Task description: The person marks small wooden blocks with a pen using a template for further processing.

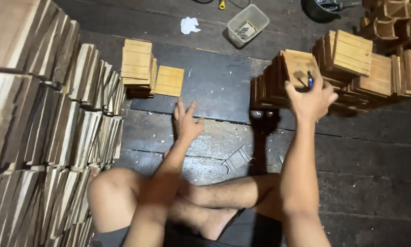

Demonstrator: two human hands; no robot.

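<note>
Nearest the camera are the person's crossed bare legs (201, 201) on the dark plank floor (370, 183). To the far left of the hands, stacked wooden slats (54, 132) stand on edge. The left hand (187, 122) hovers with spread fingers, holding nothing; beyond it and slightly left lies a short pile of slatted wooden panels (139, 64). A small strip of staples (236, 159) lies on the floor between the forearms. The right hand (311, 99) reaches forward, a blue pen (309, 80) pinched in its fingers, long axis pointing away from the body, tip toward a tilted wooden box (299, 66) just ahead. Right of that grip sit more boxes (351, 52).
</note>
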